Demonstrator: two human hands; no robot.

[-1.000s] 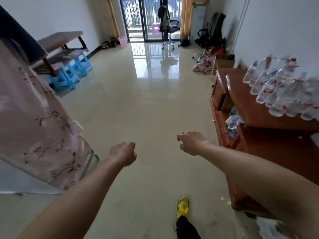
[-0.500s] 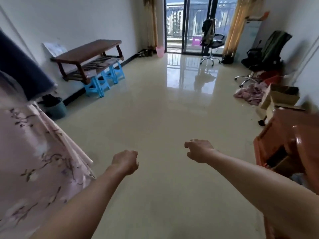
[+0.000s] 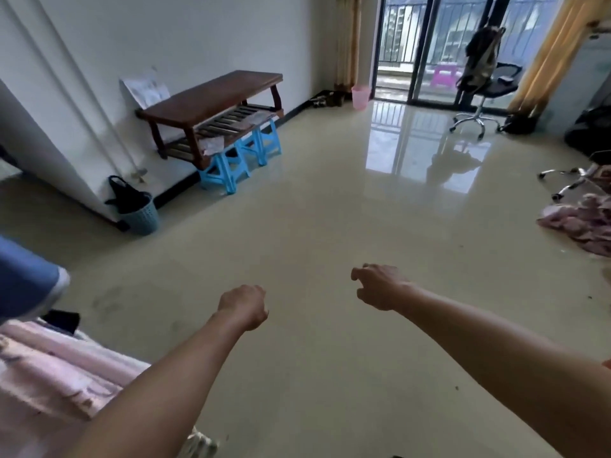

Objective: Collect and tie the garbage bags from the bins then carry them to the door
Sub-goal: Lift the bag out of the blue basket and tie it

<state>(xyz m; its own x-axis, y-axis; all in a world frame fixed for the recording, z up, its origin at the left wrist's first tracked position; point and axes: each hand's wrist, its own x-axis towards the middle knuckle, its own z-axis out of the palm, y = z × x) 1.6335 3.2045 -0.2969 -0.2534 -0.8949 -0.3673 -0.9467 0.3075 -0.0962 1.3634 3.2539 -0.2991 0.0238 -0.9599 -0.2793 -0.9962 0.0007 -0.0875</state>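
Down in the left corner lies a pink cloth (image 3: 49, 375) with dark flower marks, and a blue thing (image 3: 26, 279) hangs above it. A bit further right, a small blue bin (image 3: 142, 218) stands on the floor, right at the corner of the white wall. A black bag (image 3: 127, 196) sits inside it, and the bag's handles stick up over the rim.

Next comes a brown wooden bench (image 3: 211, 100) with its back edge to the wall. A sheet of paper (image 3: 145, 90) leans on the wall at the bench's left end. Blue stools (image 3: 228, 166) stand on the floor along the bench's front edge, partly tucked under it.

The left hand (image 3: 243, 307) is out over the shiny floor. Its fingers are rolled into a fist and it holds nothing. It is well away from the blue bin.

Far back, a pink bin (image 3: 360, 97) stands on the floor just beside the glass door. I cannot tell if it has a bag in it.

The right hand (image 3: 378, 287) is near the left one, with its fingers bent in too, and nothing in it.

A black office chair (image 3: 486, 90) stands by the glass. A heap of pink cloth (image 3: 582, 226) lies at the right edge of the floor.
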